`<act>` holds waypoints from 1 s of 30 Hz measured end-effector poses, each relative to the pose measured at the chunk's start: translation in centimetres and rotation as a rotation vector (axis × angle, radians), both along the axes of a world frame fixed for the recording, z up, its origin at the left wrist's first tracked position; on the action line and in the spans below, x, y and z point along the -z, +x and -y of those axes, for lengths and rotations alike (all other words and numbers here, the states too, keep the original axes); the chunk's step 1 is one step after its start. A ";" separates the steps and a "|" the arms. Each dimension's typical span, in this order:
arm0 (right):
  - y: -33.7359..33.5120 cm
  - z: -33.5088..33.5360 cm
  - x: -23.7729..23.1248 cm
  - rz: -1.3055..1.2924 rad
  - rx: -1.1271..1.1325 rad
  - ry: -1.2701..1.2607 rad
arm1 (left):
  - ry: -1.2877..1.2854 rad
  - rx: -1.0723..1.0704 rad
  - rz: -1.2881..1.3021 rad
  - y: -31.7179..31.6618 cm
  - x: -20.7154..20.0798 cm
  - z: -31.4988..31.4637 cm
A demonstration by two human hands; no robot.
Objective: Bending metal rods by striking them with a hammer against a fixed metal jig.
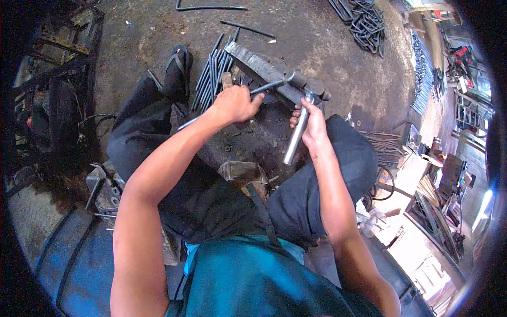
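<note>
My left hand [235, 103] is closed round a thin dark metal rod [269, 86]. The rod slants up to the right, and its far end lies by the hammer head on a heavy steel bar [256, 66]. In my right hand [313, 126] is a hammer [296, 138] with a shiny tubular metal handle, fingers wrapped near its head. The hammer head is over the bar's right end, close to the rod tip; whether they touch I cannot tell. Beyond my left hand several straight rods [211, 79] lie in a loose bundle on the floor.
A pile of bent rods [367, 31] lies at the far right. Another bent rod [211, 8] and a short straight rod [248, 29] are on the floor ahead. Brownish rods [383, 145] lie beyond my right knee. A dark metal frame [63, 42] stands at the left.
</note>
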State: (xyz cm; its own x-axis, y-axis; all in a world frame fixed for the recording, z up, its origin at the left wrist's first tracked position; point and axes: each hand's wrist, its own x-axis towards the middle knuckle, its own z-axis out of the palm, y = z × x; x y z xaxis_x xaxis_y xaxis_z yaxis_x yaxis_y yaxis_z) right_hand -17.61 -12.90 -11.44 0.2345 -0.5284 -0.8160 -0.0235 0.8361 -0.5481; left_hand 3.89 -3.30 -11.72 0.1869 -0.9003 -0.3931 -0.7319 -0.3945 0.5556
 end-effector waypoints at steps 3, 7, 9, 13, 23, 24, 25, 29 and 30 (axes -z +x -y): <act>0.7 -0.5 0.0 -0.003 0.000 -0.025 | 0.014 -0.002 -0.008 0.1 1.2 -0.2; 1.5 -1.2 -0.8 -0.025 -0.035 -0.131 | 0.008 0.012 -0.030 -0.1 1.9 -0.2; 1.8 -1.4 -1.0 -0.106 -0.070 -0.204 | 0.006 0.032 -0.025 -0.2 1.9 0.0; 1.9 -1.7 -0.9 -0.114 -0.097 -0.266 | 0.001 0.047 -0.025 -0.2 2.3 0.0; 1.8 -1.9 -0.4 -0.148 -0.166 -0.332 | -0.057 0.089 -0.048 -0.2 2.5 0.2; 1.8 -2.0 -0.4 -0.159 -0.181 -0.339 | -0.083 0.110 -0.058 -0.1 2.7 0.2; 1.8 -2.0 -0.4 -0.170 -0.195 -0.346 | -0.083 0.111 -0.057 -0.1 2.7 0.2; 1.8 -2.3 0.0 -0.180 -0.205 -0.370 | -0.080 0.094 -0.032 -0.4 2.7 0.3; 1.8 -2.4 0.3 -0.208 -0.220 -0.411 | -0.074 0.088 -0.033 -0.5 2.6 0.4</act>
State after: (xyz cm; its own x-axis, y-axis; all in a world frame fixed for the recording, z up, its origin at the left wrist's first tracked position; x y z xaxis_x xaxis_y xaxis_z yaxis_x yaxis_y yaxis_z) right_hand -15.82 -10.50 -11.69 0.2305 -0.7718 -0.5927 -0.3183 0.5158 -0.7954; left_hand 3.44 -3.70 -14.36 0.0937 -0.9393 -0.3300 -0.7425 -0.2867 0.6054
